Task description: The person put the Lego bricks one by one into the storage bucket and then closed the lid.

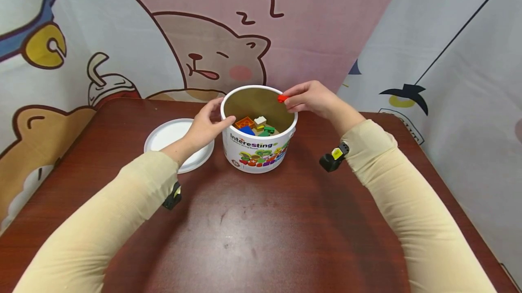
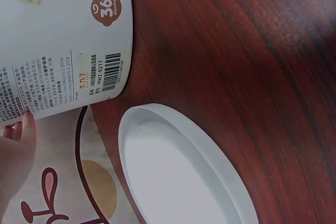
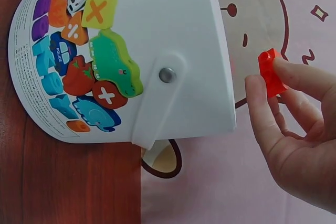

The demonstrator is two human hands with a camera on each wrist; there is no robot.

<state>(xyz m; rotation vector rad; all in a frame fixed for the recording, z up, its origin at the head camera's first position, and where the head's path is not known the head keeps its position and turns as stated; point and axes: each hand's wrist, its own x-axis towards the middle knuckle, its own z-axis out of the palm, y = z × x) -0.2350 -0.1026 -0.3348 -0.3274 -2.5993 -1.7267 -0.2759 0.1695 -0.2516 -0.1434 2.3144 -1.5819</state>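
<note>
A white plastic bucket (image 1: 258,152) with printed toy pictures stands upright on the table, its top uncovered. Several coloured building blocks (image 1: 245,124) lie inside it. My left hand (image 1: 205,125) grips the bucket's left side at the rim, thumb toward the front; the left wrist view shows only part of this hand (image 2: 16,153) against the wall. Just above the right rim, my right hand (image 1: 311,99) pinches a small red building block (image 3: 271,73) between thumb and fingers. In the right wrist view, that hand (image 3: 299,119) is apart from the bucket wall.
A round white lid (image 1: 163,136) lies on the brown table (image 1: 244,238) left of the bucket. Behind the table hangs a cartoon-printed cloth (image 1: 326,26). On the bucket's side is a white handle (image 3: 157,103) with a metal-coloured pivot.
</note>
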